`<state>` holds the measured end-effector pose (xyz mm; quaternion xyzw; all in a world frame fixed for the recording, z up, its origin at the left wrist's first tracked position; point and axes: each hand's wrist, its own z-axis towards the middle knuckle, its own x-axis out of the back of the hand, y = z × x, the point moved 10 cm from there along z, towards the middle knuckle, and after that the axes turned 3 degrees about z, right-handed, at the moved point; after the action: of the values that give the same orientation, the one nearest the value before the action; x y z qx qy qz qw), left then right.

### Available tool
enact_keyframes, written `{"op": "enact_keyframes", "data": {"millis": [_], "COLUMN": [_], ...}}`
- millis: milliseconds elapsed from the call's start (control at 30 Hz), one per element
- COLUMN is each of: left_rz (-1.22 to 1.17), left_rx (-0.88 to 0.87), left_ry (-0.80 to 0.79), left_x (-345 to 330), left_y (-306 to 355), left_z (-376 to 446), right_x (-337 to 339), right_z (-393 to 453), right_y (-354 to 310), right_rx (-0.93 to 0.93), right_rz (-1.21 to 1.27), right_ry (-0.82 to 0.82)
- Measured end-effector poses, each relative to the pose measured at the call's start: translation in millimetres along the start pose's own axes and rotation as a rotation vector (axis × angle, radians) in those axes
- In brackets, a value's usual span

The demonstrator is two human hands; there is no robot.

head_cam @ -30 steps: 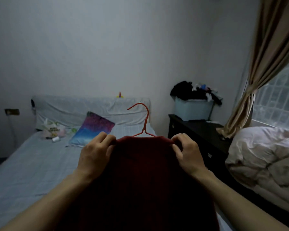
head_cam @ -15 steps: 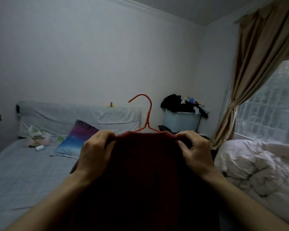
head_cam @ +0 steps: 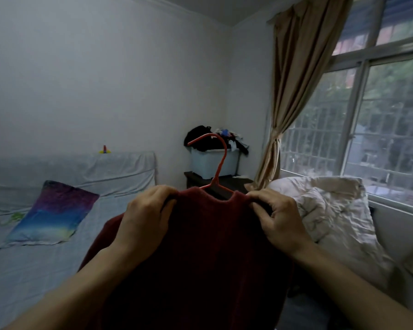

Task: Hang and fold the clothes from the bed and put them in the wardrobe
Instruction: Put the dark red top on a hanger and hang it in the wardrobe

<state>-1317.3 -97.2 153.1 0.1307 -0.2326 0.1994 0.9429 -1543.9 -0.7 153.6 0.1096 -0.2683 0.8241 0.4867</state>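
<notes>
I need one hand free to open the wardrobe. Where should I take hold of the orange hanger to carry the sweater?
Probably the straight neck of the orange hanger, just above the dark red sweater collar, reached from above. It stands bare and upright there, while the arms lie hidden inside the shoulders that the left hand and right hand now grip.

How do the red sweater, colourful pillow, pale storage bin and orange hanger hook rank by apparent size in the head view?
1. red sweater, though it is nearest the camera
2. colourful pillow
3. pale storage bin, farther off, so unsure against the pillow
4. orange hanger hook
</notes>
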Motion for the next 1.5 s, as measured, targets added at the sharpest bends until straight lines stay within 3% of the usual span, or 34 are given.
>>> {"op": "enact_keyframes", "data": {"millis": [433, 767, 1067, 1500], "left_rz": [-0.288, -0.565, -0.733, -0.984], "left_rx": [-0.063, -0.264, -0.351, -0.562], "left_ry": [-0.117, -0.205, -0.189, -0.237], "left_x": [-215.5, -347.6, -468.6, -592.0], "left_y": [173.5, 279.5, 312.7, 471.5], "left_z": [73.0, 124.2, 176.5, 187.1], "right_x": [176.8, 298.9, 395.2, 492.2], "right_z": [-50.4, -75.7, -90.4, -171.8], "right_y": [164.2, 233.8, 270.4, 328.9], "right_rx": [-0.134, -0.247, -0.414, -0.643], "right_rz": [-0.188, -0.465, -0.815, -0.974], "right_ry": [0.042, 0.174, 0.366, 0.534]}}
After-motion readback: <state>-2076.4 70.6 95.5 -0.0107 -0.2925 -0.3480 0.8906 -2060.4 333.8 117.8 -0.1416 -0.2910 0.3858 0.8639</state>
